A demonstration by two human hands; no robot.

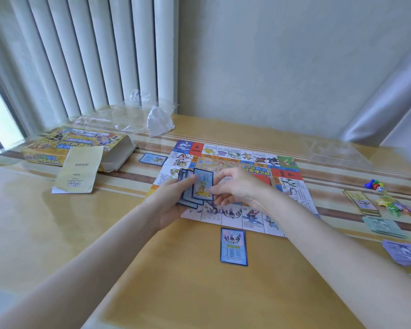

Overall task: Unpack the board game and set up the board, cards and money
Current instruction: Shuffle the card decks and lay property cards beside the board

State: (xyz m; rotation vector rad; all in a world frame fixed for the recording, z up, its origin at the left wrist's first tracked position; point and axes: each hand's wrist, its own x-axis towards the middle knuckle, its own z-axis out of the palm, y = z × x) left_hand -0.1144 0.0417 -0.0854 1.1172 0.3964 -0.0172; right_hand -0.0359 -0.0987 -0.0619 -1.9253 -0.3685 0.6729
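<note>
The paper game board (235,160) lies unfolded in the middle of the table. Above its near left part my left hand (173,200) holds a fanned stack of blue-bordered cards (189,186). My right hand (237,186) pinches the front card (202,185) of that fan at its lower right edge. One blue card (233,246) lies face up on the table just below the board. Another blue card (153,159) lies to the left of the board's far corner. Piles of paper money lie at the right: yellow (362,202), green (383,226) and purple (405,252).
The open yellow game box (74,146) and a cream leaflet (80,170) lie at the far left. Crumpled clear wrapping (133,115) and a white bag (158,123) sit behind the board. A clear plastic tray (335,150) is at the far right, coloured pawns (374,184) and small coloured pieces (394,206) nearer.
</note>
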